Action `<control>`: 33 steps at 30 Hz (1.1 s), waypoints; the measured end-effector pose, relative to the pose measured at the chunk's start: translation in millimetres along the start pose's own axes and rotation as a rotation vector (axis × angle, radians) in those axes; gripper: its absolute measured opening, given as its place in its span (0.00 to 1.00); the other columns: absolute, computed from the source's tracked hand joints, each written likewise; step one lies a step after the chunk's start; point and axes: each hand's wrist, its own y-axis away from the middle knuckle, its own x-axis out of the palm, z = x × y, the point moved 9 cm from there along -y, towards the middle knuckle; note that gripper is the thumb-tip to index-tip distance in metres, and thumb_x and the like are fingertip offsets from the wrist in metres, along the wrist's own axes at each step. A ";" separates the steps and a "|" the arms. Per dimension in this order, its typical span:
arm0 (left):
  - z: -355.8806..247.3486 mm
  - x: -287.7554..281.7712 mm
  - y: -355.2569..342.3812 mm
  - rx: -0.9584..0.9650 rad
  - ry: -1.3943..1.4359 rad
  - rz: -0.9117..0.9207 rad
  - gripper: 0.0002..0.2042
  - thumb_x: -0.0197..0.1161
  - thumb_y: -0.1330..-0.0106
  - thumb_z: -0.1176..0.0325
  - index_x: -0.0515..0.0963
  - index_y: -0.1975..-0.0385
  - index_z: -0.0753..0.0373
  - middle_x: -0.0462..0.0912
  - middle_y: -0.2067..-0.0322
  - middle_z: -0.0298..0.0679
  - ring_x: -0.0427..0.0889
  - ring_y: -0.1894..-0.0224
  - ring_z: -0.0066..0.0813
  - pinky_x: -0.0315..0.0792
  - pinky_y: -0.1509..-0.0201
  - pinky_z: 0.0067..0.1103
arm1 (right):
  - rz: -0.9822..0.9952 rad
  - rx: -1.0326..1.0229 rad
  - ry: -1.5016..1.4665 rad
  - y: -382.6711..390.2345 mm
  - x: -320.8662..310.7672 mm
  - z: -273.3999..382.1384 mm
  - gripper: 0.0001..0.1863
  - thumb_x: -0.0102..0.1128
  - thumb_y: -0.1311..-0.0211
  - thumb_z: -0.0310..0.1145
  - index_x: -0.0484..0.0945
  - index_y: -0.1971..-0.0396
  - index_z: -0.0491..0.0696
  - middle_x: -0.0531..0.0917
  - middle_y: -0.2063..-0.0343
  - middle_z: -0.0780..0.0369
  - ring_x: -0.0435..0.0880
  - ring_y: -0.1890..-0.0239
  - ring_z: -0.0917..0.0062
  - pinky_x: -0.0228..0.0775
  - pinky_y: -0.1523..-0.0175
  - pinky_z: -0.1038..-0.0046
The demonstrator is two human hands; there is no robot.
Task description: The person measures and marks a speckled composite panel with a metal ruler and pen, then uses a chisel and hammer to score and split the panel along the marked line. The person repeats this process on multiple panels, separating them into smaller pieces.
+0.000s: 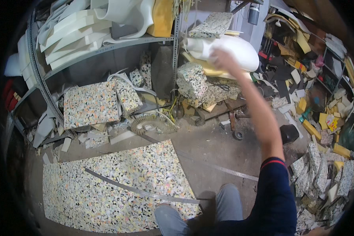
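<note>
My right arm, in a navy sleeve with red trim, stretches up and forward. My right hand (223, 59) is smeared by motion, and its fingers cannot be read. It appears in front of a white foam roll (242, 52) and a yellow foam sheet (202, 67); whether it touches them I cannot tell. My left hand is out of view. Before my knees lies a large speckled foam sheet (118, 185) on the floor. A long metal ruler (141, 190) rests slantwise across it, its near end beside my left knee.
A metal rack (102, 48) at the far left holds white foam sheets (72, 37). Speckled foam blocks (92, 103) stand below. Another metal strip (232, 171) lies on the floor. Foam offcuts (326, 169) pile up at right, with a skin-coloured patch (318, 232) by the lower edge.
</note>
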 end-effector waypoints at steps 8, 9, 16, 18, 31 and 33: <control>17.5 87.1 27.2 0.023 0.075 0.093 0.30 0.63 0.32 0.49 0.73 0.39 0.68 0.82 0.46 0.56 0.81 0.43 0.54 0.72 0.37 0.38 | 1.100 0.178 0.627 386.2 324.7 -136.3 0.30 0.61 0.32 0.56 0.78 0.42 0.46 0.81 0.43 0.47 0.79 0.40 0.52 0.72 0.36 0.52; 23.9 98.4 31.7 0.027 0.089 0.101 0.30 0.63 0.32 0.49 0.74 0.40 0.69 0.82 0.47 0.56 0.81 0.43 0.54 0.72 0.38 0.38 | 1.134 0.240 0.569 426.6 338.5 -152.4 0.32 0.61 0.32 0.57 0.77 0.39 0.48 0.79 0.41 0.47 0.77 0.37 0.51 0.70 0.34 0.52; 130.3 88.2 82.0 -0.020 0.035 0.107 0.29 0.63 0.30 0.50 0.77 0.41 0.70 0.83 0.45 0.57 0.82 0.41 0.53 0.74 0.37 0.38 | 0.947 0.514 0.312 537.3 347.4 -160.8 0.34 0.64 0.35 0.52 0.74 0.34 0.49 0.80 0.41 0.48 0.78 0.37 0.52 0.70 0.33 0.56; 162.1 78.5 107.9 -0.160 -0.117 0.102 0.29 0.65 0.31 0.50 0.76 0.39 0.67 0.82 0.43 0.55 0.82 0.41 0.53 0.74 0.37 0.38 | 0.870 0.592 0.321 561.6 351.6 -171.9 0.32 0.64 0.35 0.50 0.76 0.37 0.46 0.81 0.44 0.46 0.78 0.38 0.51 0.70 0.34 0.55; 96.3 19.7 198.1 -0.196 0.202 -0.263 0.23 0.61 0.30 0.56 0.82 0.49 0.72 0.88 0.56 0.55 0.88 0.51 0.45 0.78 0.45 0.35 | 0.757 0.244 0.378 620.9 445.5 -184.7 0.20 0.67 0.38 0.37 0.79 0.49 0.43 0.84 0.57 0.45 0.83 0.51 0.47 0.77 0.47 0.52; 58.3 3.6 208.2 -0.256 0.171 -0.254 0.20 0.63 0.32 0.56 0.84 0.61 0.72 0.87 0.69 0.46 0.87 0.65 0.36 0.78 0.57 0.32 | 0.767 0.112 0.365 616.4 454.0 -164.0 0.19 0.66 0.36 0.38 0.79 0.50 0.43 0.83 0.58 0.46 0.84 0.53 0.48 0.77 0.48 0.52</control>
